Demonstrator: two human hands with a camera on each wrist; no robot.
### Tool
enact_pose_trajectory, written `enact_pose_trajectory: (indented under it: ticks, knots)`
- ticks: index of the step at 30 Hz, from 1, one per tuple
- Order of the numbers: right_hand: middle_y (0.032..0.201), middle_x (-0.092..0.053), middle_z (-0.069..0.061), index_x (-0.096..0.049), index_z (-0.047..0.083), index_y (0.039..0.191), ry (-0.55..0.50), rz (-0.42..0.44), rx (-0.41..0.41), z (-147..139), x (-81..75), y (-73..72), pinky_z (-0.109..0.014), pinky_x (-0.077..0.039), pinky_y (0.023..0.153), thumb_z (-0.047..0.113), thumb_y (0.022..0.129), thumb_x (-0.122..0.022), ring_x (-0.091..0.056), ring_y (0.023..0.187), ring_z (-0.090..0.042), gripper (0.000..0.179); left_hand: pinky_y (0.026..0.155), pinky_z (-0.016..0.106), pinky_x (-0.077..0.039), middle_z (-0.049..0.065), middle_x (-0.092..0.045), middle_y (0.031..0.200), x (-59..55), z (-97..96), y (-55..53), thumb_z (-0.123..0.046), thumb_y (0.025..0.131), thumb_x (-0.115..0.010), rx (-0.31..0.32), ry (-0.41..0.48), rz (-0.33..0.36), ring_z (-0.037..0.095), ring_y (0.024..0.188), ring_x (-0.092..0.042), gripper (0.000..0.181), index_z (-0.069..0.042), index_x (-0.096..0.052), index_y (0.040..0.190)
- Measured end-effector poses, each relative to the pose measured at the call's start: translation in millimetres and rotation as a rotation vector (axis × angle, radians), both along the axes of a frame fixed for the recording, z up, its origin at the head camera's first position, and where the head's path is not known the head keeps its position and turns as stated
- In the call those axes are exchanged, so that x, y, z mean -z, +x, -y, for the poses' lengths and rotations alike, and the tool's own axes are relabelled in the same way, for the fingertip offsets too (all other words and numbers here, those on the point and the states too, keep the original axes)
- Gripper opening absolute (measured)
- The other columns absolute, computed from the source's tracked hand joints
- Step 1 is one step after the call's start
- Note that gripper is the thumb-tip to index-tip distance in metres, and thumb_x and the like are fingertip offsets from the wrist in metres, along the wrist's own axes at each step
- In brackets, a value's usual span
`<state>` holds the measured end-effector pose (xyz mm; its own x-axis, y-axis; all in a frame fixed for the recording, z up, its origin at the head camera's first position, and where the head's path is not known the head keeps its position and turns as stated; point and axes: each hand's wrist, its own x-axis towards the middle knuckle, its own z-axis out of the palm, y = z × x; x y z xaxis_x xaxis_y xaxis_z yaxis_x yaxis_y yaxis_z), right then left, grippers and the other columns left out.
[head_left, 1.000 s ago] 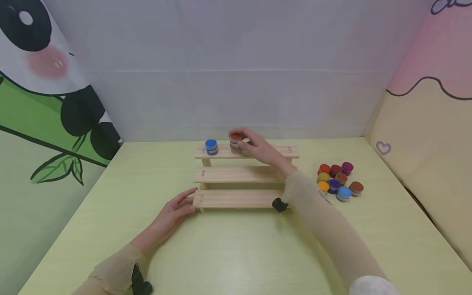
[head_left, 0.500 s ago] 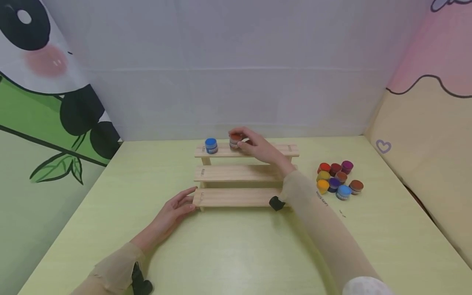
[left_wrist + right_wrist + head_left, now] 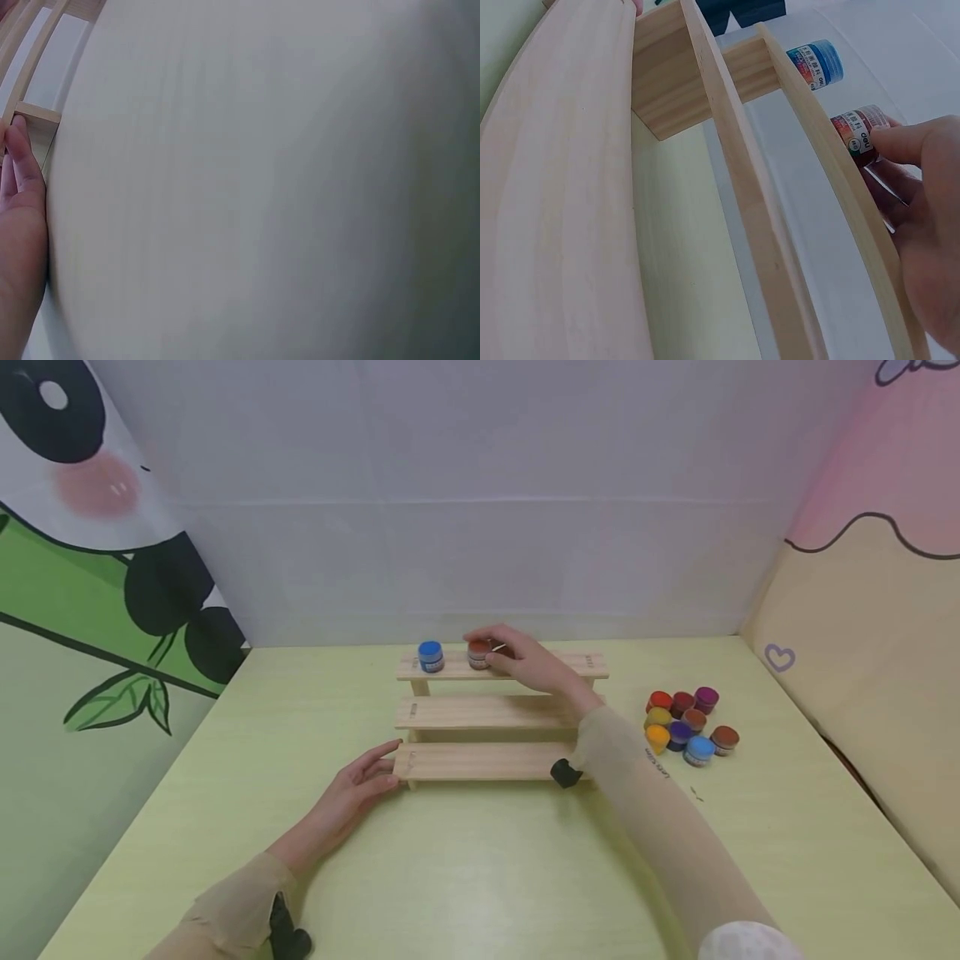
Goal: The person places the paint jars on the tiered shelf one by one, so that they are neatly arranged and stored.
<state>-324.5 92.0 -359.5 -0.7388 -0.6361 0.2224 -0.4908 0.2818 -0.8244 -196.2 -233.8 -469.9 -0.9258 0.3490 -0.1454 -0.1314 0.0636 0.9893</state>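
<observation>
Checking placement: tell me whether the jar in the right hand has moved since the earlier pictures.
Yes, slightly down: in the head view, the brown-capped jar appears nearer the front edge of the top shelf.

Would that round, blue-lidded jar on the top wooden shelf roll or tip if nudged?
The small, round, blue-lidded jar would probably slide before tipping, since it stands upright and looks squat. On its side, it would likely roll, its wall being round. A harder push might send it off the narrow, pale wooden top shelf, which shows no raised rim.
</observation>
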Motion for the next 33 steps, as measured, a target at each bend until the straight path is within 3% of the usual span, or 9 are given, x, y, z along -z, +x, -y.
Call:
enact_pose_trajectory:
  ticks: [8, 13, 18, 22, 33]
  knots:
    - [0.131, -0.053, -0.006, -0.053, 0.017, 0.141, 0.001, -0.038, 0.040, 0.5, 0.0, 0.4, -0.038, -0.049, 0.104, 0.019, 0.099, -0.061, -0.059, 0.115, -0.021, 0.043, 0.097, 0.015, -0.049, -0.010, -0.063, 0.122, 0.4, 0.6, -0.9, -0.015, 0.099, -0.058, 0.007, 0.004, -0.013, 0.000, 0.115, -0.060, 0.065, -0.011, -0.026, 0.156]
    - [0.130, -0.054, -0.008, -0.055, 0.017, 0.140, -0.013, -0.038, 0.052, 0.4, 0.3, 0.1, -0.039, -0.049, 0.102, 0.018, 0.098, -0.062, -0.058, 0.113, -0.023, 0.043, 0.097, 0.015, -0.049, -0.010, -0.063, 0.121, -0.5, 0.6, -0.7, -0.015, 0.099, -0.058, 0.004, 0.007, -0.014, 0.000, 0.115, -0.060, 0.065, -0.011, -0.027, 0.156]
    - [0.126, -0.058, -0.007, -0.055, 0.017, 0.140, -0.042, -0.002, 0.046, 0.1, 1.0, 0.0, -0.031, -0.054, 0.093, 0.016, 0.097, -0.062, -0.060, 0.106, -0.019, 0.044, 0.097, 0.015, -0.049, -0.010, -0.063, 0.121, 0.4, 0.5, -0.2, -0.015, 0.099, -0.058, -0.002, 0.010, 0.003, 0.000, 0.114, -0.060, 0.065, -0.011, -0.027, 0.156]
    - [0.124, -0.061, -0.007, -0.054, 0.017, 0.140, -0.057, 0.017, 0.037, -0.4, 2.0, -0.3, -0.029, -0.055, 0.093, 0.016, 0.097, -0.062, -0.061, 0.108, -0.017, 0.044, 0.097, 0.015, -0.049, -0.009, -0.062, 0.122, 1.3, 0.2, -0.2, -0.014, 0.099, -0.058, -0.002, 0.009, 0.010, 0.001, 0.114, -0.061, 0.065, -0.012, -0.027, 0.156]
    - [0.128, -0.060, -0.014, -0.052, 0.011, 0.142, -0.067, 0.045, 0.038, 0.2, 3.2, -0.3, -0.035, -0.055, 0.096, 0.011, 0.098, -0.059, -0.061, 0.114, -0.026, 0.044, 0.097, 0.015, -0.049, -0.009, -0.062, 0.122, 1.0, 0.3, -0.7, -0.016, 0.099, -0.059, 0.000, -0.002, 0.001, 0.001, 0.114, -0.060, 0.066, -0.012, -0.027, 0.156]
